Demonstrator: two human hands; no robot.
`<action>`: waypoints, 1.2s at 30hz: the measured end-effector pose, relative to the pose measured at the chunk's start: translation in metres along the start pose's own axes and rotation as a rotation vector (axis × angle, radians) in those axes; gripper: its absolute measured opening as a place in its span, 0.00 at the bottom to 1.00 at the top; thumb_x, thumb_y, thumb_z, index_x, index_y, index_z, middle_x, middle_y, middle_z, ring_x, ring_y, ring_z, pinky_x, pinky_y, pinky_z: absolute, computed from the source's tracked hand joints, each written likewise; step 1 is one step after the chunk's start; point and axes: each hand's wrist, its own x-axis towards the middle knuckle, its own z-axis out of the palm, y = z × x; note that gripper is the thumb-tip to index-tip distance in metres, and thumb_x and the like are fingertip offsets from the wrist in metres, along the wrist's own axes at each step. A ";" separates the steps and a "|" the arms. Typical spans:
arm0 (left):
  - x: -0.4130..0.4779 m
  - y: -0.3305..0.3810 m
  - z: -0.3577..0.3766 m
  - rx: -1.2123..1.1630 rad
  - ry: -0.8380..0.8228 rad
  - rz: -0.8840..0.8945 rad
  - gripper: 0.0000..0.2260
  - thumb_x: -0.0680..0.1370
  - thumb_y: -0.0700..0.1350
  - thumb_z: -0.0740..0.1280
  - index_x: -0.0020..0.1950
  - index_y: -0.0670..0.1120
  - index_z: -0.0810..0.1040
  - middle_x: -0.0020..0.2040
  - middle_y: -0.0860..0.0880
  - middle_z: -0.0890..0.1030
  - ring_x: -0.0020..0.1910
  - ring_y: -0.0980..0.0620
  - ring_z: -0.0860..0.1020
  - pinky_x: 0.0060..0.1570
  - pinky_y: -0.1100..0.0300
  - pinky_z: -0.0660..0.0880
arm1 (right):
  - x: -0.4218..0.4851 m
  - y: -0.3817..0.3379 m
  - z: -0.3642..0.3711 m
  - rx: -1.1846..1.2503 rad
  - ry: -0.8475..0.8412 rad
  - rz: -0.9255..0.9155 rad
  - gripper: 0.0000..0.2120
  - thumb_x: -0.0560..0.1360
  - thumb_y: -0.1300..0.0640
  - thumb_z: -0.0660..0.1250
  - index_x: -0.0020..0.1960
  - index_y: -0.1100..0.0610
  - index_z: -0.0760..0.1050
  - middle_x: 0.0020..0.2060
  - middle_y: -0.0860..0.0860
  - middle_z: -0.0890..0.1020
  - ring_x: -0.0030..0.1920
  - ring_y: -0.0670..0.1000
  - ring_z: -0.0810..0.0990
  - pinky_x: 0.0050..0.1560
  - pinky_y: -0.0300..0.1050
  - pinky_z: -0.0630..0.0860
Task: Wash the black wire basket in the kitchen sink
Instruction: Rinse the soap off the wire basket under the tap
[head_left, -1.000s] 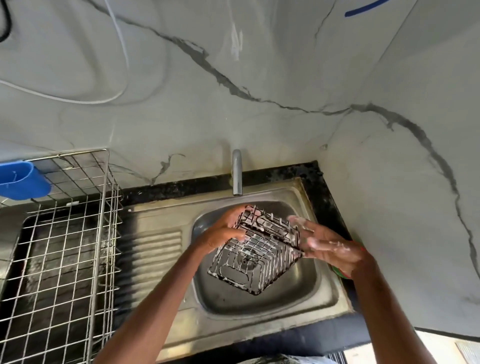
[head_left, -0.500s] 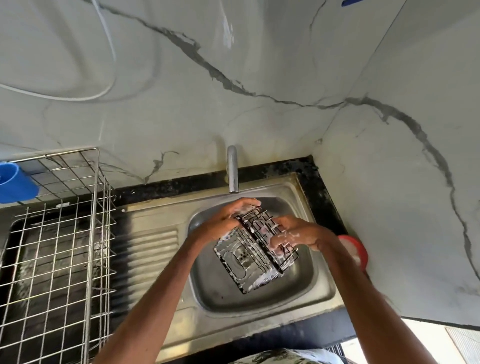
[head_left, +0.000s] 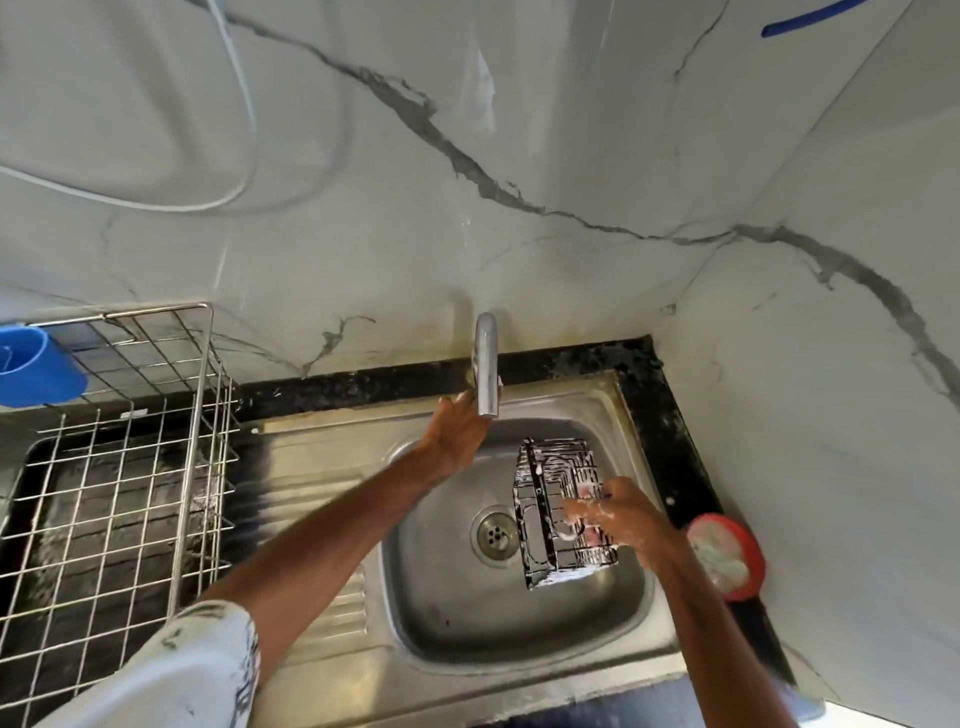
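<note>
The black wire basket (head_left: 545, 514), streaked with white soap foam, rests on its side in the right half of the steel sink (head_left: 467, 613). My right hand (head_left: 621, 512), foamy, reaches into the basket's open side and grips its wires. My left hand (head_left: 457, 428) is stretched to the back of the sink at the base of the chrome tap (head_left: 487, 364). Its fingertips are hidden behind the spout, so their grip cannot be seen. No water runs from the tap.
A steel wire dish rack (head_left: 114, 467) stands on the drainboard at the left, with a blue cup (head_left: 36, 366) hung on its back corner. A red-rimmed tub (head_left: 727, 556) sits on the black counter to the right of the sink. Marble walls close the corner.
My left hand let go of the basket and moved up to the tap. The basket dropped to the right side of the sink, held by my right hand alone.
</note>
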 end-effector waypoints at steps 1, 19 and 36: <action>0.004 -0.005 0.006 -0.012 -0.030 -0.016 0.33 0.83 0.42 0.67 0.85 0.46 0.57 0.84 0.41 0.59 0.75 0.40 0.69 0.64 0.48 0.76 | 0.001 0.002 0.000 0.014 -0.007 -0.002 0.17 0.76 0.66 0.72 0.58 0.74 0.71 0.40 0.52 0.88 0.37 0.45 0.86 0.33 0.37 0.80; -0.006 -0.002 0.020 -0.266 -0.022 -0.306 0.41 0.81 0.41 0.70 0.86 0.41 0.48 0.86 0.42 0.47 0.84 0.41 0.55 0.79 0.38 0.61 | 0.004 0.010 0.016 0.086 0.037 0.042 0.28 0.67 0.59 0.81 0.61 0.64 0.72 0.49 0.56 0.83 0.42 0.48 0.82 0.28 0.31 0.74; -0.016 0.031 -0.007 -1.586 -0.080 -0.661 0.10 0.83 0.40 0.70 0.44 0.40 0.84 0.34 0.44 0.83 0.27 0.54 0.81 0.35 0.56 0.82 | -0.002 -0.008 0.026 0.039 0.087 0.031 0.40 0.53 0.39 0.85 0.56 0.61 0.78 0.48 0.56 0.86 0.41 0.50 0.84 0.35 0.40 0.77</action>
